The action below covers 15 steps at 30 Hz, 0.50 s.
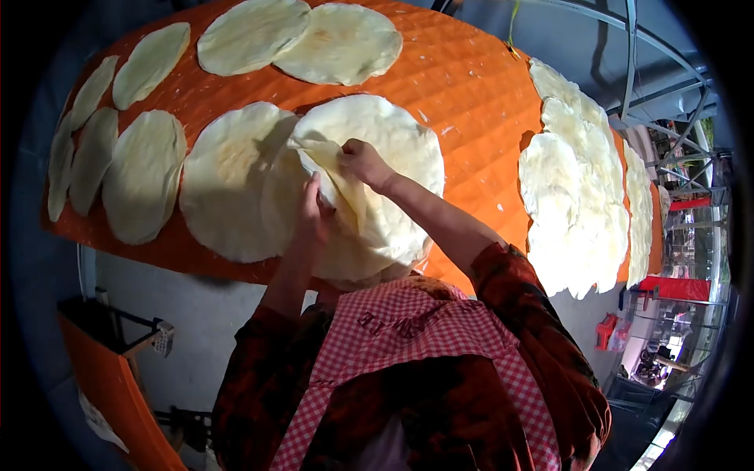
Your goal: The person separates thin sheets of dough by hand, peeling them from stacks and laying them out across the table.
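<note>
A round, thin flatbread point(393, 141) lies before me on the orange table, with a loose flap point(345, 192) raised and folded over near its middle. My right hand point(365, 163) is closed, its fingers pinching the upper edge of that flap. Just to the left and lower, my left hand point(316, 213) grips the flap's near side, thumb and fingers at its edge. A second flatbread point(228, 180) sits at the left, partly tucked under the one I am handling.
The orange table cover point(479, 141) carries more flatbreads point(145, 177) along the left and far side. At the right lies an overlapping spread of flatbreads point(577, 188). Metal frame bars point(632, 47) stand beyond, and an orange-sided stand point(118, 392) is at lower left.
</note>
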Available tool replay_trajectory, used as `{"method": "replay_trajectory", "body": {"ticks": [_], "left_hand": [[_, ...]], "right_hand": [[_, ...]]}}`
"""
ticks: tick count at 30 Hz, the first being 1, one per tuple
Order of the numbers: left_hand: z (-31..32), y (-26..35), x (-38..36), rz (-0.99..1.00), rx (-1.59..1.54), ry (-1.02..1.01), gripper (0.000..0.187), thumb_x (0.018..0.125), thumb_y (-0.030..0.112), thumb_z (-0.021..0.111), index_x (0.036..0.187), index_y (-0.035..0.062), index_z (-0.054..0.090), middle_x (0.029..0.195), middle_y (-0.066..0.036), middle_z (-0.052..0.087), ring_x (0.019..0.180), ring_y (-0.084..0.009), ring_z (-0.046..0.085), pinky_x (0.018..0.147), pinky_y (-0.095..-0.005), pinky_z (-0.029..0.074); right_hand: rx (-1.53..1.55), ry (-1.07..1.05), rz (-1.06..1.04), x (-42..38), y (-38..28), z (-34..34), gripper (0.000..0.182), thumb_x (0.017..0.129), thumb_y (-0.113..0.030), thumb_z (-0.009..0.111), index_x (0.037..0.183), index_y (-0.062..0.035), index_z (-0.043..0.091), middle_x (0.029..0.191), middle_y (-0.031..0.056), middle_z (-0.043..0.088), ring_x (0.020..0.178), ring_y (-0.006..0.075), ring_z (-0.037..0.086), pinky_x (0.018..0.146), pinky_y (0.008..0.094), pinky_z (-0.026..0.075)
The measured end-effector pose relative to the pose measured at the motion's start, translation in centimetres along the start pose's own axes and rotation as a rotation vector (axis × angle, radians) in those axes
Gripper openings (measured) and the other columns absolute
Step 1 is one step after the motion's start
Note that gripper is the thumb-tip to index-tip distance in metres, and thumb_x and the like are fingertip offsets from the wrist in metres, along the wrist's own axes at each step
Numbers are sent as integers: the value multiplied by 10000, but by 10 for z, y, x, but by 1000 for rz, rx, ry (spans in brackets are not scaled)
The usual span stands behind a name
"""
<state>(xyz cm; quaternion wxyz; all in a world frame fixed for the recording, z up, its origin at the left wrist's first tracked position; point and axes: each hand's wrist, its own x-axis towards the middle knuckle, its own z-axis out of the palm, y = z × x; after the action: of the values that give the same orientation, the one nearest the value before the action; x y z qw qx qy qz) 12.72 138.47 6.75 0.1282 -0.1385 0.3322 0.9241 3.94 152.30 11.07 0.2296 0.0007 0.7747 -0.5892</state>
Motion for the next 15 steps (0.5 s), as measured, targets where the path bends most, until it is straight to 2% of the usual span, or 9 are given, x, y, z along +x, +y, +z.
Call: {"method": "replay_trajectory", "body": {"ticks": [2,6,9,12,13,15], "left_hand": [[8,10,-3,-9,34,19,516,958,450,351,1355,121,377,1305,-56,494,1155,-203,499,935,-387,415],[18,13,-4,-44,115,29,519,964,430,343,1371,108,338,1308,-48,483,1156,-215,501,914,-400,434],[49,18,-17,126,128,9,402,942,301,464,1264,61,446,1182,-66,547,1063,-198,549,846,-366,469],[26,5,-8,190,476,32,356,914,193,525,1244,68,476,1227,-59,517,1102,-198,524,870,-357,466],[22,0,-3,177,480,160,335,854,104,575,1181,49,524,1164,-86,552,1051,-221,544,857,-372,462],[-22,-8,-2,697,1458,173,357,820,81,577,1171,36,529,1105,-111,578,1024,-253,555,856,-389,457]], "right_hand": [[62,1,-45,-2,8,-7,188,835,-143,573,904,32,574,746,66,581,640,145,539,588,280,449],[196,-17,-36,-12,6,-15,187,827,-145,603,867,34,570,731,60,564,636,126,517,573,275,441],[183,-119,2,-14,4,-19,191,825,-145,621,882,36,594,746,74,580,663,110,513,597,276,447],[200,-144,-185,-14,21,-15,213,816,-142,646,923,39,616,746,55,590,675,91,502,627,271,449],[166,-195,-150,-14,20,-14,250,800,-128,664,980,39,619,750,27,594,686,87,501,652,269,452],[21,-97,-258,-17,4,-29,246,797,-125,666,978,35,619,746,8,585,681,82,497,639,266,450]]}}
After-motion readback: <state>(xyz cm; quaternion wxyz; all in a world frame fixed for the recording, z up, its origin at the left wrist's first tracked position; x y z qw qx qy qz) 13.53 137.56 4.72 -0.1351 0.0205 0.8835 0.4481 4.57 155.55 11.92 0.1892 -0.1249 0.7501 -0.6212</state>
